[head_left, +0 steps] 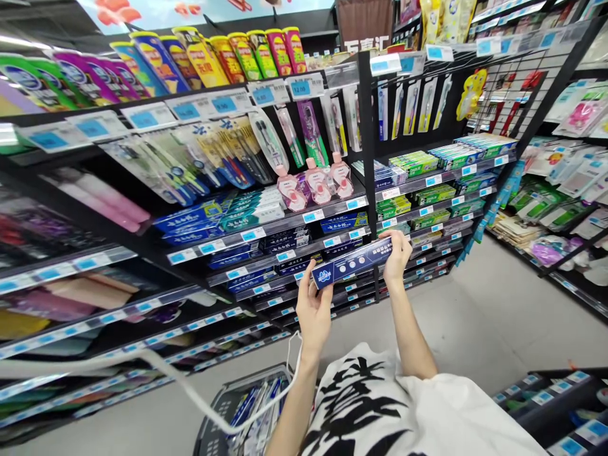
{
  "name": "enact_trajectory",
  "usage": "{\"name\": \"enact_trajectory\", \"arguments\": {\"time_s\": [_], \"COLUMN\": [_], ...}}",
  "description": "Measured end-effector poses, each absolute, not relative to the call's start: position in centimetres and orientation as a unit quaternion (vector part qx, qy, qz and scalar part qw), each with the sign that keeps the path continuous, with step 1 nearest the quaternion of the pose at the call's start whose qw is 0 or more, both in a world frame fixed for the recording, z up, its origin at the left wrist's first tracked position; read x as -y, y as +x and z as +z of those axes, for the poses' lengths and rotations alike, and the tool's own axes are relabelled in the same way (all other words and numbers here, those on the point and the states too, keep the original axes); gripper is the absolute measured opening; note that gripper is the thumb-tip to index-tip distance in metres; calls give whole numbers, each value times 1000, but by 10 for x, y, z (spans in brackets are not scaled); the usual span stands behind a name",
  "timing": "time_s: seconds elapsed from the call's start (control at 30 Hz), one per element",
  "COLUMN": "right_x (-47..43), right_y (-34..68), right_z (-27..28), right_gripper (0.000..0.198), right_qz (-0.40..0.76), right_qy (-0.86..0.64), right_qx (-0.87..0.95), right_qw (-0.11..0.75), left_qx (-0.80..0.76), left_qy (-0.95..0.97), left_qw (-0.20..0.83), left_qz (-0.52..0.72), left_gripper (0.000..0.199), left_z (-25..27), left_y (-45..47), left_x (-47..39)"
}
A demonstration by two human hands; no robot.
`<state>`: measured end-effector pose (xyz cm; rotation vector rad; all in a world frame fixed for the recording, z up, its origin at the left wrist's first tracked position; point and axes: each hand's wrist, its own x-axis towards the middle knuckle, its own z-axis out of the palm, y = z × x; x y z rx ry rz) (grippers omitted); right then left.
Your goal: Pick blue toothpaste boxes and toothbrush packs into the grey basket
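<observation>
A long dark blue toothpaste box (354, 264) is held up in front of the shelves, tilted with its right end higher. My left hand (315, 310) grips its left end between thumb and fingers. Around the right end, my right hand (398, 256) is closed with the fingers on the top edge. Behind the box are shelf rows stacked with toothpaste boxes (192, 218), blue and teal ones to the left. Green toothpaste boxes (414, 163) fill the section to the right. Pink bottles (317, 182) stand on the shelf just above my hands.
A dark basket (219, 405) holding several packages is on the floor below my left arm. A white cable (190, 389) loops across the lower left. Packaged toothbrushes (228, 155) hang above the boxes, with chip cans (204, 57) on top. Another shelf (570, 291) stands across the aisle.
</observation>
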<state>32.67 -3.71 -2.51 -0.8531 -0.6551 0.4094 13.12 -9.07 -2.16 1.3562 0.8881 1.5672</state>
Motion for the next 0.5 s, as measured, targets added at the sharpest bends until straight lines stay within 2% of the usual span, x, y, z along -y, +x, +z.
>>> {"name": "enact_trajectory", "arguments": {"time_s": [0.2,0.27,0.37,0.5], "right_x": [38,39,42,46], "right_y": [334,340,351,359], "right_z": [-22,-22,-22,-25], "right_gripper": [39,46,53,57], "right_qz": [203,209,235,280], "right_qy": [-447,-456,-476,-485], "right_qx": [340,334,335,388], "right_qw": [802,798,779,732], "left_qx": [-383,-372,-353,-290], "left_qy": [628,666,698,676], "left_qw": [392,404,459,602], "left_qz": [552,504,421,310], "left_gripper": [46,47,64,100], "left_z": [-32,-33,-35,-41], "left_y": [138,143,148,150], "left_x": [99,104,110,111]}}
